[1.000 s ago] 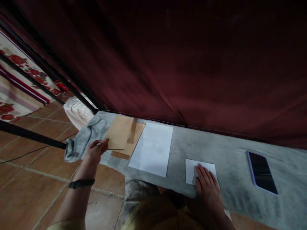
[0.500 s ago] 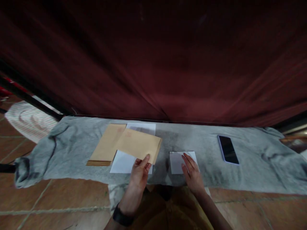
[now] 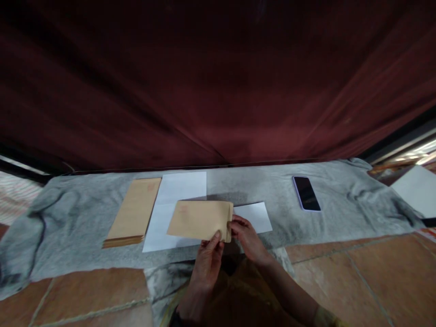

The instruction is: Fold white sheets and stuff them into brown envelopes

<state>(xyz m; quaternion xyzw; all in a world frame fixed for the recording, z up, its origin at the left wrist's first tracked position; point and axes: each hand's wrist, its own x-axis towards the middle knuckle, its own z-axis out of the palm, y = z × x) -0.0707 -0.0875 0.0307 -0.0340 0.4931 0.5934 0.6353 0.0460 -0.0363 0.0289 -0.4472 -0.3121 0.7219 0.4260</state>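
Both hands hold one brown envelope (image 3: 199,220) just above the grey cloth (image 3: 78,213). My left hand (image 3: 209,254) pinches its near edge, thumb on top. At the envelope's right end my right hand (image 3: 245,234) grips with curled fingers. A stack of brown envelopes (image 3: 131,213) lies to the left. Partly under the held envelope is a white sheet (image 3: 173,200). A small folded white paper (image 3: 257,215) lies just beyond my right hand.
A dark phone (image 3: 305,193) lies face up on the cloth to the right. A dark red curtain (image 3: 218,91) hangs right behind the cloth. Brown floor tiles (image 3: 361,272) surround the near side. A white object (image 3: 413,188) sits at the far right edge.
My left hand took one envelope from the stack and carried it right, over the white sheet. My right hand left the folded paper and now grips the envelope's right end. The view swung right.
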